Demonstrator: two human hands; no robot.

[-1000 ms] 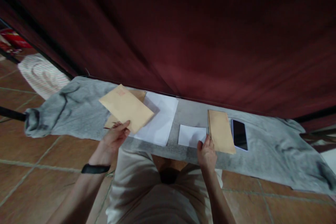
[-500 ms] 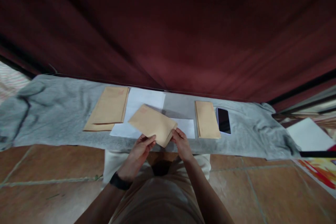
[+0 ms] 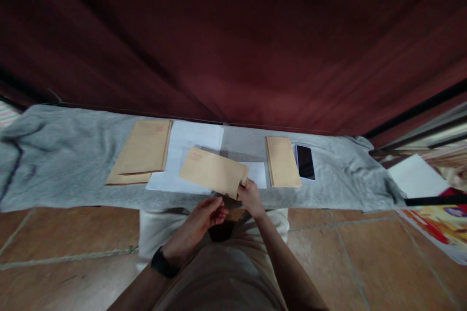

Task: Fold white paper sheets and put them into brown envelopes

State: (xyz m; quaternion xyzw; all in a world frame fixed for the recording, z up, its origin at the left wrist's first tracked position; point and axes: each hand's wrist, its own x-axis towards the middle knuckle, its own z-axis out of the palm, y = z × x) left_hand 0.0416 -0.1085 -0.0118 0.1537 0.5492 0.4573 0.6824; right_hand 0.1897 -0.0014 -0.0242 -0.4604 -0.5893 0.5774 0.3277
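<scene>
A person's right hand [image 3: 249, 195] pinches a tan envelope [image 3: 213, 172] over a grey cloth [image 3: 65, 155], the loosely curled left hand [image 3: 204, 218] just below at seven o'clock.

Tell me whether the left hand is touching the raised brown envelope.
Apart. The head view shows the left hand below the envelope, a gap between them; the right hand grips it.

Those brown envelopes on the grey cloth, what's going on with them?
A seated person holds one brown envelope by its corner in the right hand, above the white sheet. The left hand is just below, off the envelope. A stack of envelopes lies to the left on the grey cloth, another stack to the right beside a phone.
</scene>
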